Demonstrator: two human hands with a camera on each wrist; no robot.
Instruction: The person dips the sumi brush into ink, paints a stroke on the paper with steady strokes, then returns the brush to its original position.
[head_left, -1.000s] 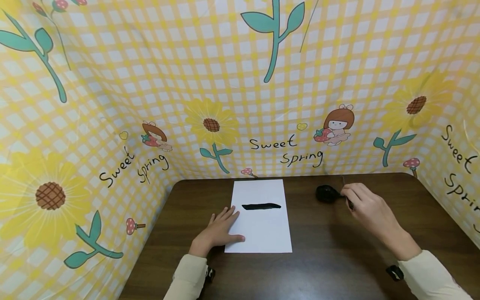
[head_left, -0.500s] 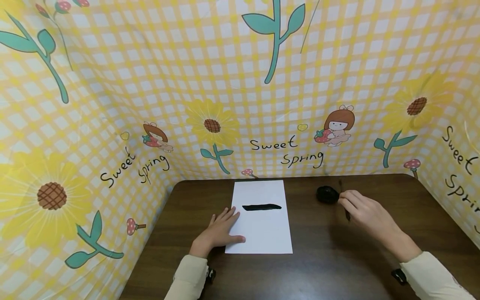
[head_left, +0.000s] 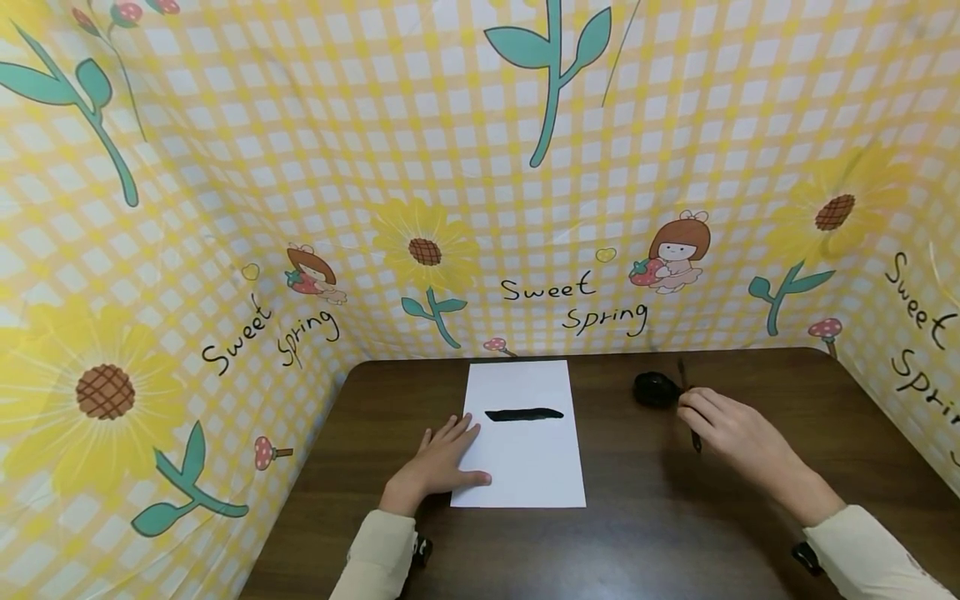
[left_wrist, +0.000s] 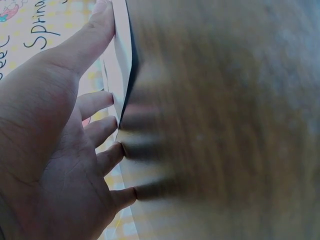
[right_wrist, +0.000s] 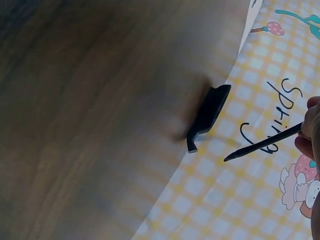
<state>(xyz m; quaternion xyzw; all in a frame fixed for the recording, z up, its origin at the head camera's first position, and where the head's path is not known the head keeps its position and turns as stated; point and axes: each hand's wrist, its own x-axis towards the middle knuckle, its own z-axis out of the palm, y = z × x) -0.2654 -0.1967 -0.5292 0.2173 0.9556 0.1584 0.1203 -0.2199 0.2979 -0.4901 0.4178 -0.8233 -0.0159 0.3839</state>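
Note:
My right hand [head_left: 723,425] pinches a thin dark brush [right_wrist: 265,143] between fingers and thumb. In the right wrist view its tapered black tip points down, apart from a small black dish [head_left: 654,389]. That dish stands on the table just left of the hand, and a short stub juts from its side in the right wrist view [right_wrist: 209,112]. My left hand [head_left: 441,462] lies with spread fingers on the left edge of a white sheet of paper [head_left: 517,467]. Across the sheet's upper half runs one thick black stroke [head_left: 525,415].
The dark brown wooden table [head_left: 510,550] ends at the back against a yellow checked cloth [head_left: 480,183] printed with flowers. The same cloth hangs along the left and right sides. Black wrist straps show under both pale sleeves [head_left: 375,550].
The right hand has shifted slightly downward in the head view, and the brush's lower end now reaches farther below the fingers. The left hand and paper hold still.

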